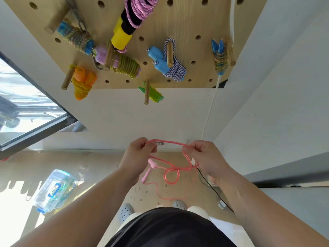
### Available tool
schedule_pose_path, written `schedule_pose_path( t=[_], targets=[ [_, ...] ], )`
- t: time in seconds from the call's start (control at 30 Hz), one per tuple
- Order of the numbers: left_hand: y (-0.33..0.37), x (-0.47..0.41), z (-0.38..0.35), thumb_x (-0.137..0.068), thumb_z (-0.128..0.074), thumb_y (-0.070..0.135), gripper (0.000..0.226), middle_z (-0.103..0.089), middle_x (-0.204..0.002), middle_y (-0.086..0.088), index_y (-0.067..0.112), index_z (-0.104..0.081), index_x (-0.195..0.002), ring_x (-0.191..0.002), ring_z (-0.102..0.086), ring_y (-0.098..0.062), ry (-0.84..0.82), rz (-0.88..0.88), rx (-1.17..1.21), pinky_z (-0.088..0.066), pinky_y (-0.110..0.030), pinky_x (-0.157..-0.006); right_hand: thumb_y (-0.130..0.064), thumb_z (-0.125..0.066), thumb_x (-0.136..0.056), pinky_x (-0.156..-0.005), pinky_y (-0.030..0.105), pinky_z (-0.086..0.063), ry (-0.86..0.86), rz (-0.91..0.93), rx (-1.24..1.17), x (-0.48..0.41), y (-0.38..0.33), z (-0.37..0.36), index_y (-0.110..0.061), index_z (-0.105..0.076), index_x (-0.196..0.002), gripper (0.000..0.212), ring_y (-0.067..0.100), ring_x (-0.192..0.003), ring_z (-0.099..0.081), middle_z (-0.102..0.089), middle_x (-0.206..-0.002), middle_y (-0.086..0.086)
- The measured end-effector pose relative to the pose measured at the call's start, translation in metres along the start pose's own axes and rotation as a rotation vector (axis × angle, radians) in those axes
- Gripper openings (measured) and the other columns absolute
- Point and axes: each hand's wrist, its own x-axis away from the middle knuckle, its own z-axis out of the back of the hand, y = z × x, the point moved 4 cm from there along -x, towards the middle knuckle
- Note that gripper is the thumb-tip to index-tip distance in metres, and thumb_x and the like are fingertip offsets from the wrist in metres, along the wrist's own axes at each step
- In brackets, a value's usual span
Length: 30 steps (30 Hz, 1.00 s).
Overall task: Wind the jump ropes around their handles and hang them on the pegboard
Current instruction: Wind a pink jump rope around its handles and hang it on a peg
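Fingers (151, 148) of the left hand (138, 155) and right hand (208, 157) pinch the loose pink jump rope (167, 142), apparently not yet wound, while several wound ropes (173, 70) already hang on the pegboard (187, 20).

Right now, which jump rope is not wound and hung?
The pink rope, held loose between the left hand and right hand, loops dangling below. All the others hang as wound bundles on the pegboard.

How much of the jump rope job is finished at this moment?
Done: several wound ropes hang on the pegboard, such as the blue-and-white rope. In hand: the left hand and right hand pinch the pink rope, unwound, its handles dangling. Left: wind and hang it; the clear box seems to hold more.
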Motion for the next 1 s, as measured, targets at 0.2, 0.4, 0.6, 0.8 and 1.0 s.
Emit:
schedule_pose_path(
  t=[0.2,0.4,0.6,0.8,1.0],
  targets=[
    [-0.002,0.003,-0.017,-0.103,-0.056,0.018,0.018,-0.029,-0.054,-0.003,0.012,-0.056,-0.087,-0.047,-0.037,-0.019,-0.129,0.206,0.571,-0.058,-0.044,-0.070,-0.015,-0.058,-0.100,-0.070,0.036,-0.050,-0.063,-0.153,-0.585,-0.003,0.000,0.006,-0.004,-0.065,-0.088,0.018,0.020,-0.062,-0.049,-0.041,-0.059,0.001],
    [0.012,0.003,-0.038,-0.102,-0.055,0.039,0.047,-0.016,-0.055,0.002,0.022,-0.035,-0.063,-0.046,-0.015,-0.015,-0.233,0.306,0.607,-0.027,-0.026,-0.044,-0.020,-0.052,-0.105,-0.046,0.024,-0.038,-0.004,-0.212,-0.788,-0.002,-0.008,-0.009,-0.011,-0.059,-0.088,0.020,0.014,-0.047,-0.040,-0.034,-0.063,0.000],
    [0.032,-0.002,-0.041,-0.099,-0.061,0.016,0.034,-0.024,-0.057,0.002,0.017,-0.044,-0.070,-0.047,-0.020,-0.015,-0.239,0.136,0.211,-0.025,-0.026,-0.045,-0.015,-0.046,-0.108,-0.052,0.029,-0.048,0.074,-0.209,-0.517,-0.004,-0.007,0.004,-0.020,-0.060,-0.112,0.016,0.018,-0.050,-0.051,-0.040,-0.062,0.000],
    [0.026,0.014,-0.062,-0.086,-0.076,0.018,0.017,-0.049,-0.070,-0.008,0.006,-0.068,-0.095,-0.055,-0.040,-0.013,-0.432,0.070,0.089,-0.037,-0.025,-0.048,0.001,-0.041,-0.104,-0.044,0.026,-0.046,0.109,-0.209,-0.970,-0.003,-0.023,0.005,-0.007,-0.065,-0.105,0.026,0.017,-0.048,-0.040,-0.035,-0.058,0.003],
    [0.029,0.016,-0.060,-0.089,-0.073,0.007,0.014,-0.055,-0.076,-0.018,0.005,-0.061,-0.081,-0.053,-0.042,-0.014,-0.491,-0.017,0.033,-0.039,-0.024,-0.052,0.000,-0.045,-0.103,-0.055,0.031,-0.057,0.217,-0.221,-1.038,-0.011,-0.028,0.024,-0.003,-0.066,-0.108,0.022,0.017,-0.052,-0.049,-0.040,-0.065,0.006]
  ],
)
